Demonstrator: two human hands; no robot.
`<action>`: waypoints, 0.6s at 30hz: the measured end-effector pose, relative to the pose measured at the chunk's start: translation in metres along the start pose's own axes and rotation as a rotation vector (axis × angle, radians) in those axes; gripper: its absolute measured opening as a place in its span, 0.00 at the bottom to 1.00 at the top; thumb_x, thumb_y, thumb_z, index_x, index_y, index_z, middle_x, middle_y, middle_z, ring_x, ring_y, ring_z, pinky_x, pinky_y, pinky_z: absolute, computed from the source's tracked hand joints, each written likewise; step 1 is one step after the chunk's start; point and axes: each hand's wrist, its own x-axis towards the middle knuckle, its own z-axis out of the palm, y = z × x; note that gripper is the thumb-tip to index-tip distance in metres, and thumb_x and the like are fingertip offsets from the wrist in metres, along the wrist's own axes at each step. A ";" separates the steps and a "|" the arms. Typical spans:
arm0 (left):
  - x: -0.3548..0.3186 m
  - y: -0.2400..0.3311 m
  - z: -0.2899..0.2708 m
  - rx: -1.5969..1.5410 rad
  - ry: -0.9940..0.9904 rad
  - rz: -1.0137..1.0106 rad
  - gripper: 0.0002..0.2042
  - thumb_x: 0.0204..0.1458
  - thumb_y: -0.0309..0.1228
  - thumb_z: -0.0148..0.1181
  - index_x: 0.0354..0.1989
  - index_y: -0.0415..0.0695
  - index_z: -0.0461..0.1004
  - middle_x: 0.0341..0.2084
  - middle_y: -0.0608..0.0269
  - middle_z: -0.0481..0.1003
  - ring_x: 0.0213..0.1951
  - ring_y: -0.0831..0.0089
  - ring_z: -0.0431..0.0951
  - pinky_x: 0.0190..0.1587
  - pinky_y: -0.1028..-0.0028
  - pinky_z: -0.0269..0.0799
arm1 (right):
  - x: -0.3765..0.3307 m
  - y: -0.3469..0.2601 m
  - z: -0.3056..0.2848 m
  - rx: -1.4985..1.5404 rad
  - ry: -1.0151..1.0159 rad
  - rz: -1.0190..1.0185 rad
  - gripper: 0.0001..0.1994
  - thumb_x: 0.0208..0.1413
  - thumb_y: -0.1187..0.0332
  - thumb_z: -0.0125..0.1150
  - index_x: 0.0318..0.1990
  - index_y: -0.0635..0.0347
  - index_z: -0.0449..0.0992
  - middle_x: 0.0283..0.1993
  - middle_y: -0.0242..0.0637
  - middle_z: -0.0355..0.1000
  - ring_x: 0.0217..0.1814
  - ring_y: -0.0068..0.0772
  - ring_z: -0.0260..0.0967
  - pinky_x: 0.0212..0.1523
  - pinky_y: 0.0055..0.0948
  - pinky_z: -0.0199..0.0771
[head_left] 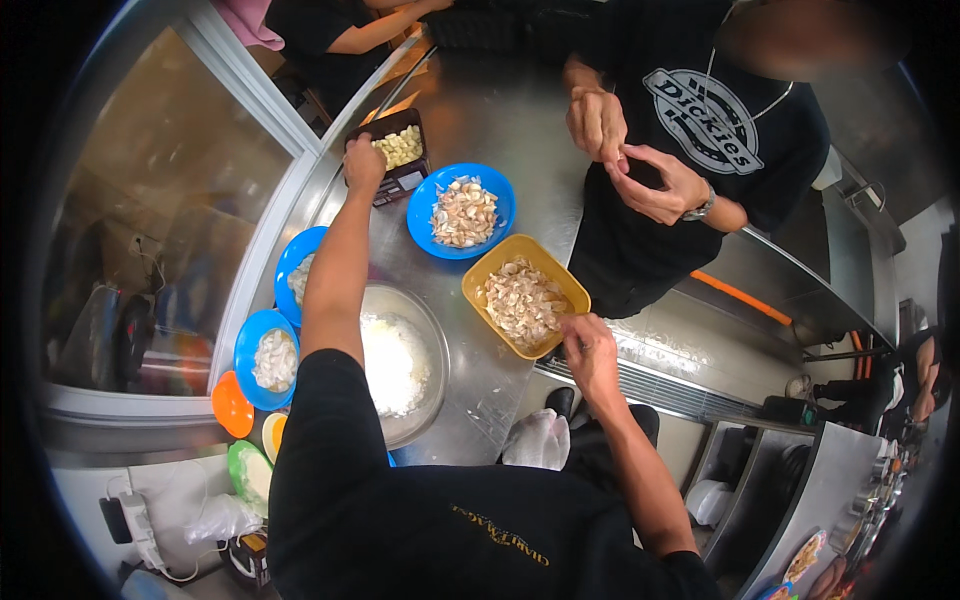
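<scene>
My left hand reaches far out to a dark rectangular container of pale peeled garlic cloves, fingers closed on its left rim. Close to my body, my right hand is at the right corner of a yellow tub, fingers curled over its edge. What its fingertips hold, if anything, is hidden. Unpeeled garlic cloves and loose skins fill the tub. Between the two containers, a blue bowl contains more garlic with skins.
A large metal bowl of white powder sits under my left forearm. Blue bowls, an orange bowl and a green bowl line the left side by a window frame. Opposite, a co-worker's hands pinch something small.
</scene>
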 end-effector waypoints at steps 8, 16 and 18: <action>-0.082 0.086 0.006 -0.056 -0.676 0.286 0.09 0.57 0.27 0.57 0.41 0.43 0.83 0.41 0.47 0.83 0.48 0.47 0.82 0.50 0.51 0.77 | 0.005 0.035 0.029 0.300 0.084 0.505 0.12 0.67 0.68 0.61 0.49 0.68 0.70 0.40 0.46 0.77 0.36 0.35 0.78 0.38 0.34 0.78; -0.094 0.080 0.050 -0.089 -0.502 0.312 0.13 0.58 0.25 0.55 0.49 0.47 0.82 0.49 0.41 0.78 0.53 0.45 0.79 0.55 0.53 0.75 | -0.005 0.042 0.017 0.506 -0.013 0.528 0.11 0.68 0.70 0.59 0.53 0.66 0.72 0.42 0.39 0.76 0.36 0.28 0.77 0.37 0.29 0.79; -0.093 0.090 0.059 -0.052 -0.562 0.339 0.15 0.59 0.26 0.55 0.51 0.48 0.82 0.51 0.42 0.78 0.54 0.45 0.79 0.57 0.53 0.74 | -0.023 0.060 0.013 0.518 -0.025 0.569 0.11 0.68 0.70 0.59 0.53 0.66 0.72 0.41 0.38 0.76 0.36 0.27 0.77 0.36 0.28 0.78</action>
